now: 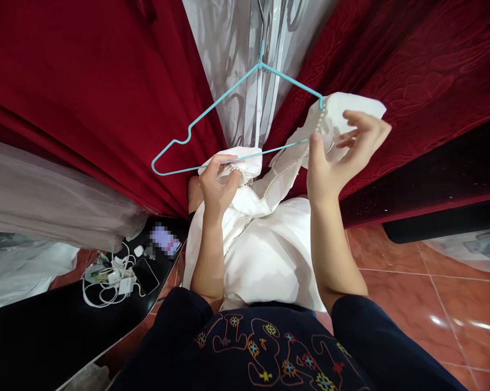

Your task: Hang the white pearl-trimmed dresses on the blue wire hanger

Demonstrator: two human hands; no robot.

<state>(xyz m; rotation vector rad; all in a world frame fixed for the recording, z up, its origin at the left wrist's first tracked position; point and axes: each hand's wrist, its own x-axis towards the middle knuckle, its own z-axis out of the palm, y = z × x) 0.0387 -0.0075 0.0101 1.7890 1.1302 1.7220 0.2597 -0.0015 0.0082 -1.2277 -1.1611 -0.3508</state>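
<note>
A white dress [273, 247] with pearl-like beading along its neckline lies across my lap. Its right-hand shoulder piece [361, 103] is over one end of a light blue hanger [224, 98], whose other end is bare. My left hand [218, 184] pinches the dress's other shoulder piece [249, 163], close to the hanger's lower bar. On the right side, my right hand [340, 157] is bent around the dress's shoulder, its thumb at the beaded edge and its fingers on the white fabric. The hanger's hook reaches up toward a metal rod.
Deep red cloth [106, 81] hangs at both sides, with whitish fabric [237, 60] between. On the left, a black bench [45, 331] carries tangled white cables [106, 290], a dark phone [145, 275] and a lit phone [165, 239]. Reddish floor tiles [391, 277] show at right.
</note>
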